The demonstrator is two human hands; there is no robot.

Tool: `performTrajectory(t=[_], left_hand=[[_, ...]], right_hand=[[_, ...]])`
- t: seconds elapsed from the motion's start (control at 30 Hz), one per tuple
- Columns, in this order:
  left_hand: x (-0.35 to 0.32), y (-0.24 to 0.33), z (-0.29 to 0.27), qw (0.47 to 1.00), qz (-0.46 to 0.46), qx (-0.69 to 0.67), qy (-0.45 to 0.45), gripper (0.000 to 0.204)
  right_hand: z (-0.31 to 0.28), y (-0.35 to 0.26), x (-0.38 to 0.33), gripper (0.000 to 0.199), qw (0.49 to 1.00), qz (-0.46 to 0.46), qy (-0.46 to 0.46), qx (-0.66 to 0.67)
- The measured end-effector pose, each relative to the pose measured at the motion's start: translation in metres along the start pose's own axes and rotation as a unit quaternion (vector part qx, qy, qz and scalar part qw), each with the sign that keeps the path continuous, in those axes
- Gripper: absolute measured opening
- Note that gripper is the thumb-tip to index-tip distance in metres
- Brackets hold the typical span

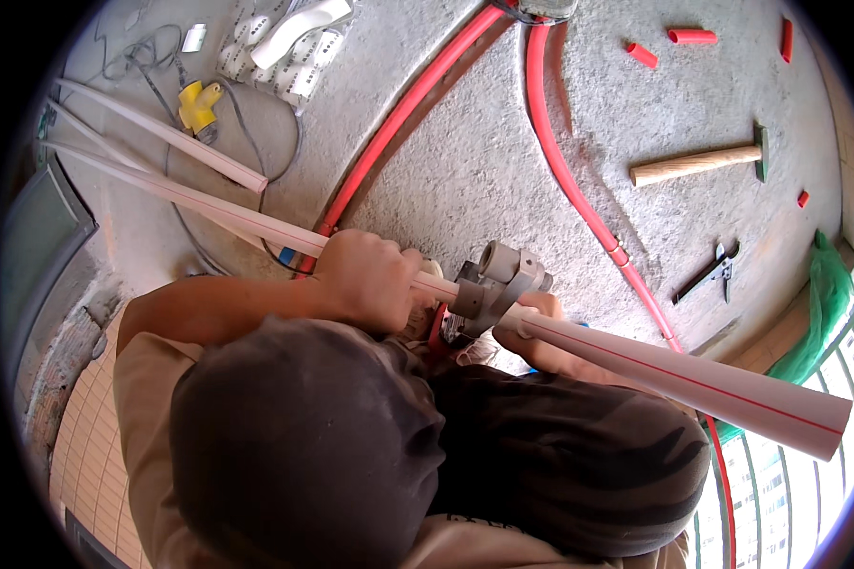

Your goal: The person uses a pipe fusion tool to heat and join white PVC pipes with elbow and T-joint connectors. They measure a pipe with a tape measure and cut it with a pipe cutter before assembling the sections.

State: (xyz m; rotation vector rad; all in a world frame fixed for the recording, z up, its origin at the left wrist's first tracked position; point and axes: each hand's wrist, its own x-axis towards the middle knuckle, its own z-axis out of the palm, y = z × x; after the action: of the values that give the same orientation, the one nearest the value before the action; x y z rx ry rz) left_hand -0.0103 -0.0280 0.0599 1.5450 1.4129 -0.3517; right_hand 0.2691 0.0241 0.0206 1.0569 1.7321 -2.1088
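Gripping a long white pipe with a thin red stripe (256, 223), the left hand (365, 280) is wrapped in a closed fist around it just beside a grey pipe-welding tool (493, 289) at the middle of the view. That pipe runs from the fist up and to the left across the grey concrete floor (474, 161). A second white pipe with a red stripe (693, 379) meets the other side of the grey tool and reaches toward the lower right, its cut end close to the camera. The right hand (541, 308) sits under this second pipe right at the tool; only a few fingers show, curled against the pipe, so its grip appears closed on it, though most of the hand is hidden. The two hands are on either side of the tool, near each other but apart.

Dark knees in camouflage cloth (560, 455) fill the lower part of the view beneath the pipes. Two red hoses (560, 161) curve across the floor behind the tool. Farther right lie a wooden-handled hammer (697, 163) and black pliers (710, 273), well apart from the hands, with short red pipe offcuts (693, 36) near the top edge. At the upper left are more white pipes (161, 133), a yellow fitting (199, 106) and a bundle of white pipe pieces (289, 43).
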Motion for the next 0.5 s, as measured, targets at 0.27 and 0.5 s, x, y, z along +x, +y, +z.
performTrajectory(t=[0.27,0.5], left_hand=[[-0.002,0.007,-0.007,0.998,-0.016,0.027,-0.053,0.044],[-0.002,0.006,0.002,1.000,-0.007,0.004,-0.026,0.046]], right_hand=[[0.005,-0.005,-0.009,0.010,0.999,-0.003,0.005,0.040],[0.005,0.009,-0.004,0.015,0.999,-0.005,-0.011,0.039]])
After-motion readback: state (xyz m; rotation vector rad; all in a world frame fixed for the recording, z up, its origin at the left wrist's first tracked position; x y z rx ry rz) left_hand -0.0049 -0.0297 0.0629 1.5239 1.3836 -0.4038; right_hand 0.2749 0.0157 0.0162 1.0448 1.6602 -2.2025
